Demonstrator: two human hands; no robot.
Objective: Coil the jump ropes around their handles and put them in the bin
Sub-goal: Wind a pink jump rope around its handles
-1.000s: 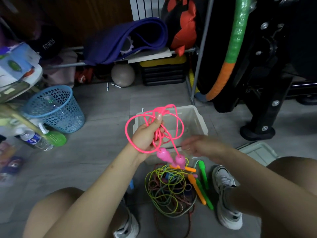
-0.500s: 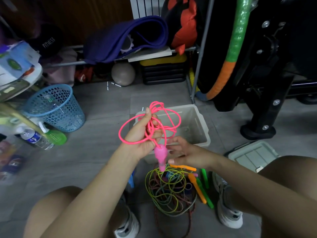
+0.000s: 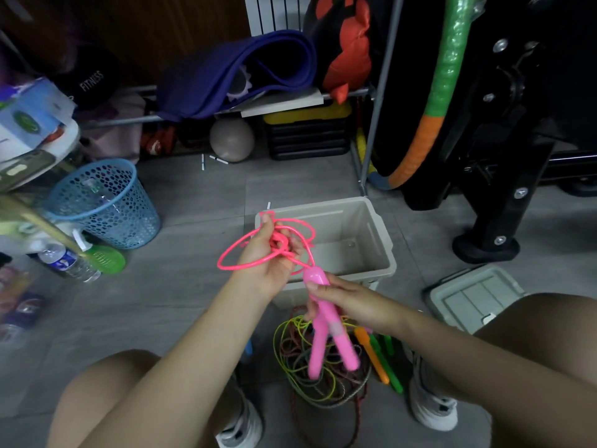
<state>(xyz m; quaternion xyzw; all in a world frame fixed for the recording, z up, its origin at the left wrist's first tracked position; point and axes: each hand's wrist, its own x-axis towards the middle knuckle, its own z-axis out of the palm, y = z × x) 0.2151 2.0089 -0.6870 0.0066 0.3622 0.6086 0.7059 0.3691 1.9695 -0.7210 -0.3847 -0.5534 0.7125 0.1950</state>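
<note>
A person crouches on a grey tiled floor (image 3: 181, 305), knees at the bottom edge and white sneakers (image 3: 433, 412) either side of a tangled heap of ropes (image 3: 310, 379) in yellow-green, dark red and grey, with orange and green handles (image 3: 381, 360) lying just right of it. Above that heap the right hand (image 3: 352, 302) grips the pink handles (image 3: 326, 334) near their top, fingers (image 3: 318, 287) clenched round the pair; the handles hang with their long axis running down and slightly right, free ends splayed apart over the pile. Just beyond and to the left, the left hand (image 3: 268, 257) is clenched on a loose bundle of the pink jump rope (image 3: 281, 247), loops spilling out to the left and over the knuckles. The cord runs from that bundle down-right to the handle tops, so the rope lies up and left of the gripping right hand, and the left hand is the nearer one for carrying loops round the handles. Directly behind both hands sits the open beige bin (image 3: 374, 240), apparently empty, its near rim close behind the left hand; its lid (image 3: 475, 295) lies to the right. Wrapping room seems free above the pile, though the hanging loops could snag the bin's edge. Farther off stand a blue mesh basket (image 3: 106, 205), a grey ball (image 3: 231, 139) and a rolled purple mat (image 3: 239, 69)
</note>
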